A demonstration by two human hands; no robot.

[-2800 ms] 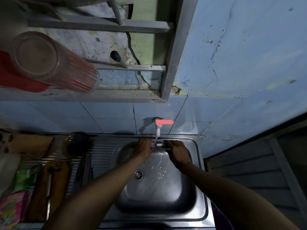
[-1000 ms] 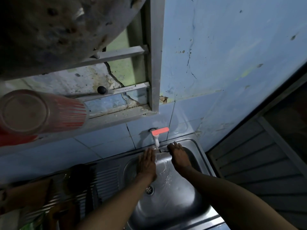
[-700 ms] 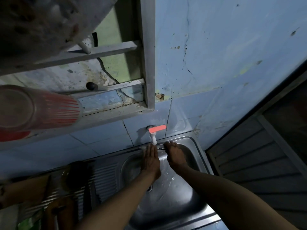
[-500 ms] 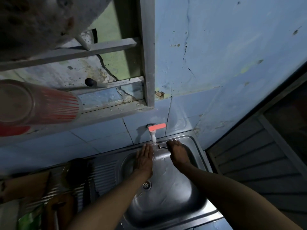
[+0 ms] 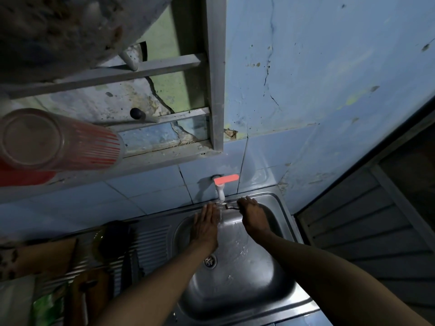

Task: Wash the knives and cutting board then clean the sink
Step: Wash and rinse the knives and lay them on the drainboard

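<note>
Step in hand, as judged: rinsing a knife under the tap. Lower centre, the steel sink (image 5: 277, 274) is wet around its drain (image 5: 210, 261). Beyond it, the left hand (image 5: 204, 225) lies flat, fingers straight, beside the stream; the right hand (image 5: 253, 216) grips a knife (image 5: 229, 206) at the sink's far rim, below the tap (image 5: 220, 192). Next: turn the blade under the water. Against 0.5 s ago, both hands sit nearly unchanged. The cutting board cannot be identified.
</note>
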